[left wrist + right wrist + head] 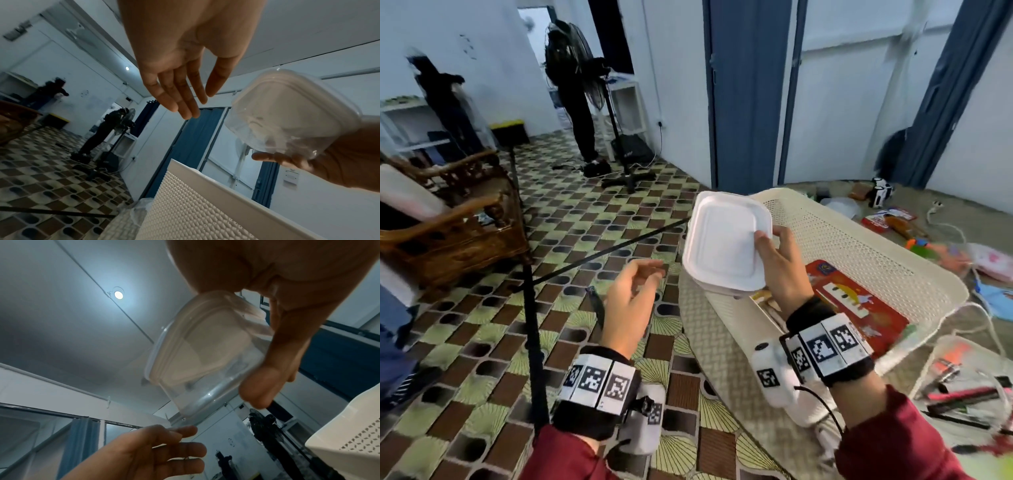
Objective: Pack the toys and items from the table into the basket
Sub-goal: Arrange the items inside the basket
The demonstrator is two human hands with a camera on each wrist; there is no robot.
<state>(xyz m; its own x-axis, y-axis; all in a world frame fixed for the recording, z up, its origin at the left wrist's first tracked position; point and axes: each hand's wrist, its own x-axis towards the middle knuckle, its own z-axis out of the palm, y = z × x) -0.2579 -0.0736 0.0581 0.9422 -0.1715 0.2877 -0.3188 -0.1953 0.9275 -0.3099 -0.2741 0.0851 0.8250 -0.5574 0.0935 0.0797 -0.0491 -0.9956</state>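
My right hand (774, 253) grips a clear plastic container with a white lid (726, 245) at its near right edge, holding it tilted in the air over the left end of the cream perforated basket (859, 246). The container (287, 116) is empty and see-through from below (205, 353). My left hand (633, 291) hovers just left of the container with fingers relaxed and empty, not touching it. A red toy board (859, 301) lies inside the basket.
Toys, a toy car (880, 193) and packets lie scattered on the table (955, 219) right of the basket; pens and a clear case (969, 387) sit near the front right. A wooden chair (448, 219) stands left; two people (582, 102) stand far back.
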